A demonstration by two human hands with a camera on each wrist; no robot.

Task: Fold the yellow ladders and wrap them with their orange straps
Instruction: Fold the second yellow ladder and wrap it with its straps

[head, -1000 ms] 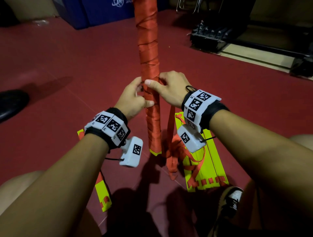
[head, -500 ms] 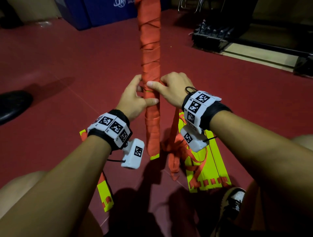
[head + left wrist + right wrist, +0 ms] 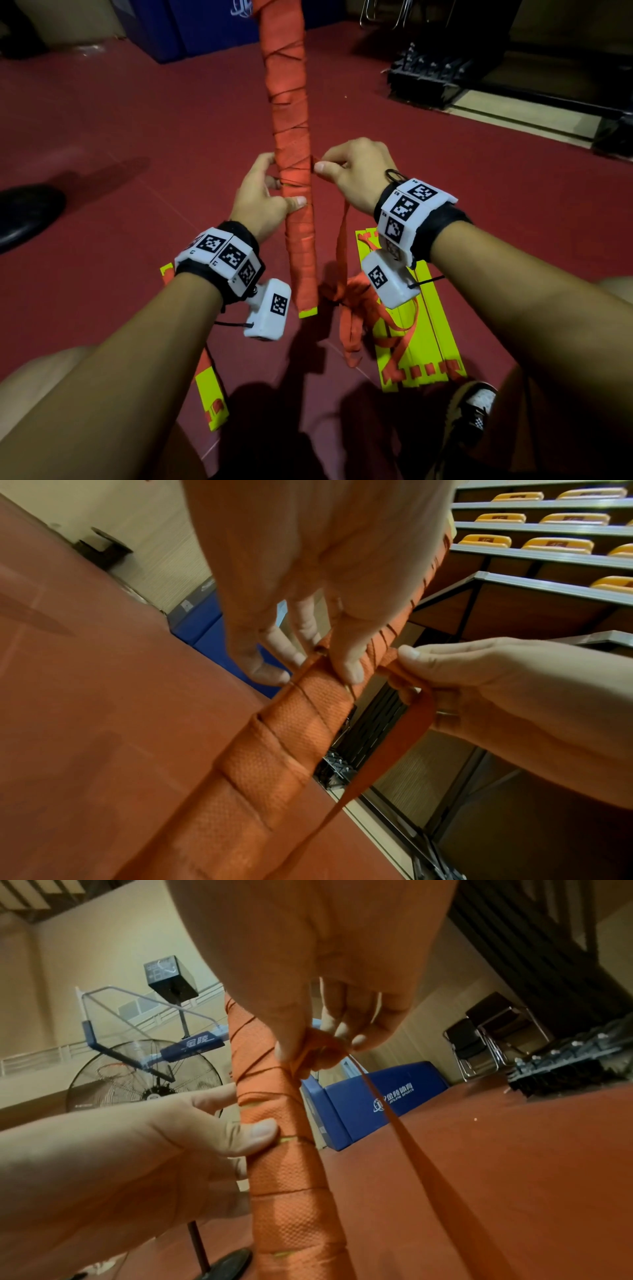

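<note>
Left hand fingers grasp upright wrapped ladder; right hand fingers pinch strap at bundle's right edge.

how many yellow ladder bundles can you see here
3. One strap-wrapped ladder bundle stands upright, gripped by the left hand. One folded ladder stack lies on the floor at right, another under the left forearm, partly hidden.

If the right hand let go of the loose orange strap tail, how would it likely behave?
Probably floppy: the strap tail hangs limp from the right hand and bunches on the floor. It looks light, thin woven webbing. The last turn on the wrapped ladder bundle might slacken, though the left hand grips there.
</note>
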